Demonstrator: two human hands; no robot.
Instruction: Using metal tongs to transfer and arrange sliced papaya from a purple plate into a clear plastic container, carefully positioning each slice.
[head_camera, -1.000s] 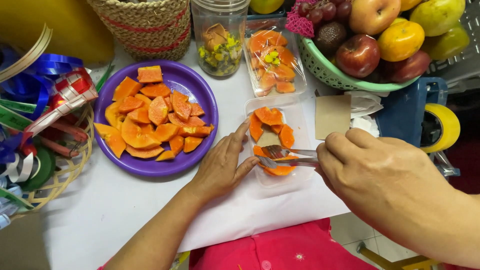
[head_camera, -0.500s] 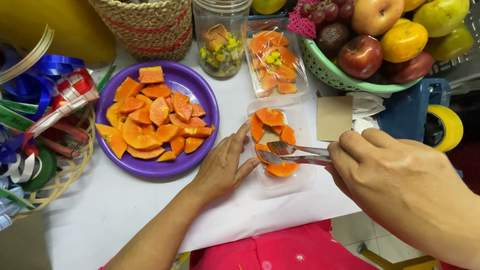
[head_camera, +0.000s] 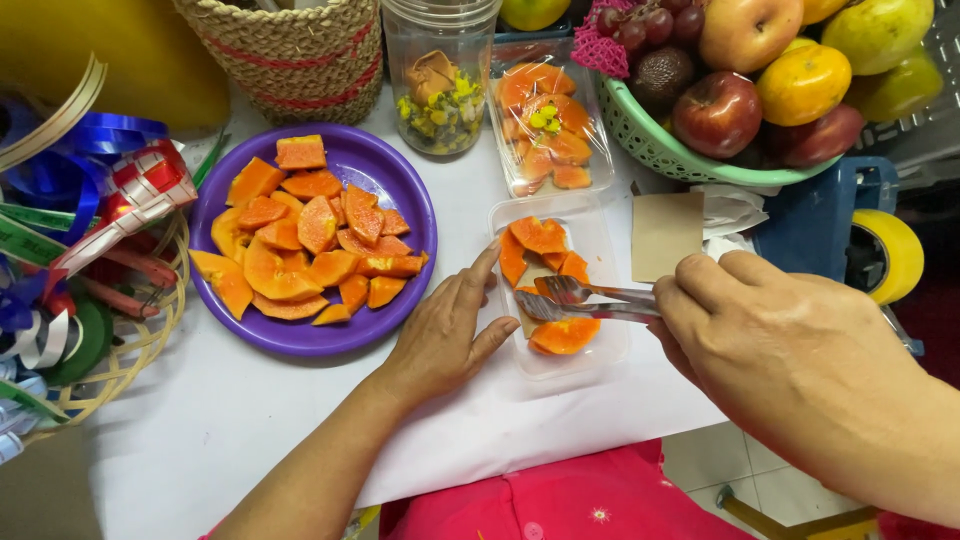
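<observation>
Head view: right hand (head_camera: 790, 350) fingers clamped on metal tongs (head_camera: 590, 300), handles hidden; left hand (head_camera: 445, 335) fingers apart beside clear tray (head_camera: 610, 355).

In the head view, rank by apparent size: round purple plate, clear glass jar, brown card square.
1. Round purple plate, clearly largest.
2. Clear glass jar, partly cut off at the top edge.
3. Brown card square, smallest.

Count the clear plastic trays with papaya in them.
2. One clear tray lies in front of the person, steadied by the left hand while the right hand works tongs in it. A second tray sits behind it, beside the jar.
</observation>
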